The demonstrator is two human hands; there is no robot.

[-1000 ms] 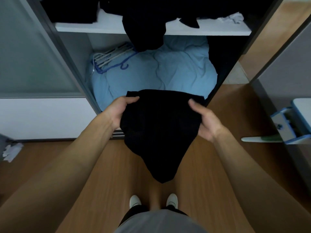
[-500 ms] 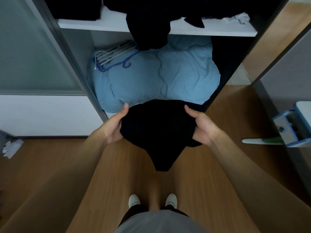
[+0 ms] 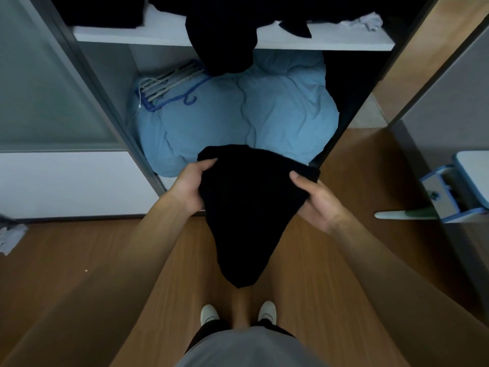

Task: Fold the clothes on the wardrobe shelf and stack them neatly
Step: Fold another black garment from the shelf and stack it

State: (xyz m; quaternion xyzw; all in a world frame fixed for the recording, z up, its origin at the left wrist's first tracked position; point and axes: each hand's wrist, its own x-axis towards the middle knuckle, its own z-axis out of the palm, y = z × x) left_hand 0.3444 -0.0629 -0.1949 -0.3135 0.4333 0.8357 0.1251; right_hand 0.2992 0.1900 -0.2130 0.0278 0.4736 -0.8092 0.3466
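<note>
- My left hand (image 3: 189, 185) grips the upper left edge of a black garment (image 3: 248, 207): thumb curled over the top, fingers hidden under the cloth.
- My right hand (image 3: 317, 202) grips the right edge the same way, thumb on top, fingers tucked beneath.
- The garment sits in the middle of the frame, held between both hands in front of the open wardrobe. Its lower part hangs down to a rounded point above my white shoes (image 3: 209, 313).
- Just beyond the garment, a light blue duvet (image 3: 277, 109) fills the lower compartment.
- A bundle of hangers (image 3: 169, 83), pale ones and a blue one, lies on the duvet's upper left.
- The white shelf (image 3: 330, 41) runs across the top of the frame.
- More dark clothes (image 3: 219, 43) lie loose on the shelf, one drooping over its front edge toward the duvet.
- A small pale cloth (image 3: 367, 22) lies at the shelf's right end.
- Wood floor (image 3: 79, 260) below; a crumpled pale cloth (image 3: 10, 237) lies at the left edge.
</note>
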